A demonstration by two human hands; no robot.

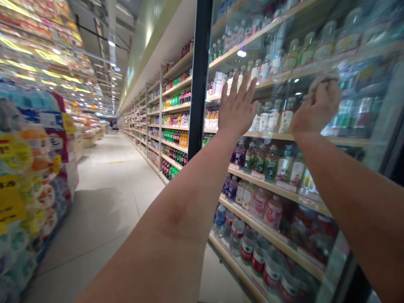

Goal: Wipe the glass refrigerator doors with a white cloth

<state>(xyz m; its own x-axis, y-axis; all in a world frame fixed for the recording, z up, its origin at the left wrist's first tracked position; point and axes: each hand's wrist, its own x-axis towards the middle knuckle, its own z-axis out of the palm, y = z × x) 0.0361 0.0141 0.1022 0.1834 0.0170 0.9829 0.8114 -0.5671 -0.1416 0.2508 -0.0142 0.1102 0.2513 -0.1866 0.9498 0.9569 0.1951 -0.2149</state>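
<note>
In front of me stands a glass door with a dark frame. My left hand lies spread against the glass near that frame, fingers apart and nothing in them. Farther right, my right hand is closed over a crumpled pale cloth pressed to the pane. Behind the glass, shelves hold rows of bottles, among them green-labelled bottles and pink bottles. My forearms cover part of the lower shelves.
Left of the door, open shelves of bottled drinks run down a long aisle with a pale tiled floor. Stacked packs of goods with yellow signs stand along the aisle's left side.
</note>
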